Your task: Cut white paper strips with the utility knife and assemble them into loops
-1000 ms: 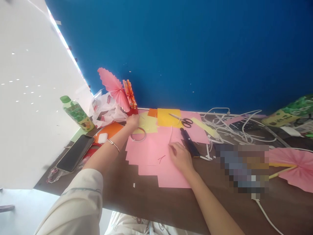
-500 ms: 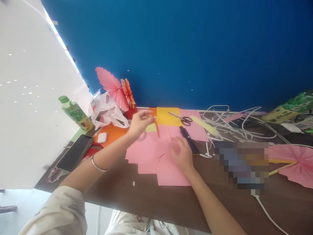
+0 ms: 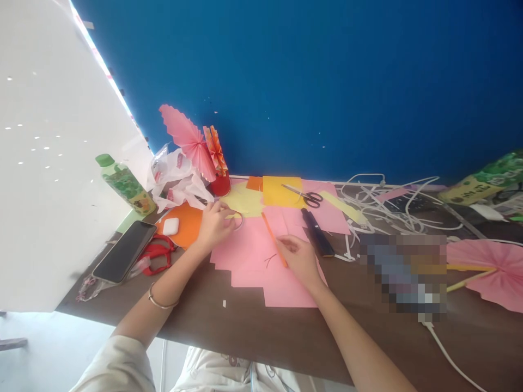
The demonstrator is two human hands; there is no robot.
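Note:
My left hand (image 3: 213, 224) rests at the left edge of the pink paper sheets (image 3: 249, 250), its fingers curled on a clear tape ring (image 3: 239, 221). A thin orange stick (image 3: 273, 244) lies slanted across the pink paper. My right hand (image 3: 301, 259) presses on the pink paper and pinches the near end of that stick. Yellow paper (image 3: 281, 190) and orange paper (image 3: 186, 223) lie beyond and to the left.
Black scissors (image 3: 307, 197) and a dark pen-like tool (image 3: 317, 235) lie right of my hands. Phone (image 3: 125, 251), red scissors (image 3: 158, 253), white earbud case (image 3: 170, 226) and green bottle (image 3: 123, 185) are left. Paper fans in a red cup (image 3: 220, 186), white cables (image 3: 388, 209), a pink fan (image 3: 488, 272).
My left hand brought the orange stick from the red cup over the pink paper, let it go to my right hand, and moved back to the tape ring.

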